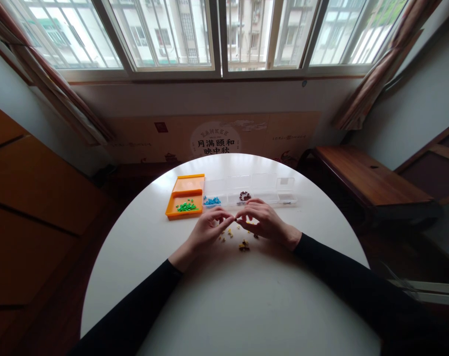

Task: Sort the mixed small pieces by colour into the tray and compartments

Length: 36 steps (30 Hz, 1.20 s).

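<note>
My left hand [208,227] and my right hand [266,220] meet over the table, fingertips touching. A tiny dark brown piece [235,219] shows where the fingertips come together; my right thumb and forefinger pinch it. The left fingers are closed at the same spot, and what they grip is too small to make out. Loose yellow pieces [229,232] lie just below the hands. Closer to me sits a small yellow and brown cluster [244,245]. A few brown pieces [256,236] lie partly under my right hand.
Green pieces [186,206] fill part of an open orange box [174,214]. Beside it stands a clear divided case [259,198], lid up, holding blue pieces [212,201] and brown pieces [245,196]. All rest on a round white table [217,306]. A wooden bench [372,175] stands at right.
</note>
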Motion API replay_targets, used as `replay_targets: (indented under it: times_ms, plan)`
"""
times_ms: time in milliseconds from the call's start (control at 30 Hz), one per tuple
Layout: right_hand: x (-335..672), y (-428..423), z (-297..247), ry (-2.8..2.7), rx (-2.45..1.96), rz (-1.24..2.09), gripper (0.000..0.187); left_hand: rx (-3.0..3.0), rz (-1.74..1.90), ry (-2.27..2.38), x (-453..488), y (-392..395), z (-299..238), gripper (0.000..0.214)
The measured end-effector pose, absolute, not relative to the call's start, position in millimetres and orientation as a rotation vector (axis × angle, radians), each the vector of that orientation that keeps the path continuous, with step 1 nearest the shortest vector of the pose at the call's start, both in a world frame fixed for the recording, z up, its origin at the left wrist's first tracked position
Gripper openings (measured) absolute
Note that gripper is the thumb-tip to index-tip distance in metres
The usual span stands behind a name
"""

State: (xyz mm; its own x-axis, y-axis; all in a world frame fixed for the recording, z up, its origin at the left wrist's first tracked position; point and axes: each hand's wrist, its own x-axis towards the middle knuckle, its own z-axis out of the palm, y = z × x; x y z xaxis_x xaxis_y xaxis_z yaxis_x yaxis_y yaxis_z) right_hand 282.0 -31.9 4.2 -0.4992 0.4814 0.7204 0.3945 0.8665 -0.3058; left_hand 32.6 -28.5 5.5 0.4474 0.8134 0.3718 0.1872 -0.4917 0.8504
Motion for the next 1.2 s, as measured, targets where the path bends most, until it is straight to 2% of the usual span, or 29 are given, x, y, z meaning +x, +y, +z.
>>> replay_targets:
  times_ms: [700,1200]
  plan:
    - [284.1,-31.1,2.1,-2.156,-0.687,0.171,0.004,1.984,1.083,0.836,31.7,-29.2,2.4,0.015]
    - [283.2,-30.2,1.6,-2.143,-0.647,0.132,0.003,1.999,1.099,0.835,32.5,-29.4,2.9,0.018]
